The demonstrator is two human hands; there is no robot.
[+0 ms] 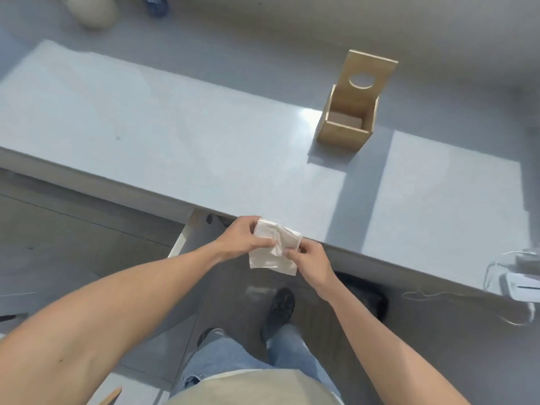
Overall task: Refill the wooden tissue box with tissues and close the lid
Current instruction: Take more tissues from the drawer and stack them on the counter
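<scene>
The wooden tissue box [343,135] stands on the grey table, far right of centre. Its lid [369,73], with a round hole, is swung up and back, so the top is uncovered. Something pale lies at the bottom inside. Both hands hold a stack of white tissues [274,249] just over the table's near edge, well short of the box. My left hand [241,239] grips the stack's left side. With its fingertips, my right hand [309,258] pinches the right side, and one sheet hangs down below.
The long grey table [175,141] runs across the view. White devices and cables [517,283] lie at its right end. A pale vessel [96,10] and a blue item [156,4] sit on the far surface. My legs and a dark shoe [280,308] are below.
</scene>
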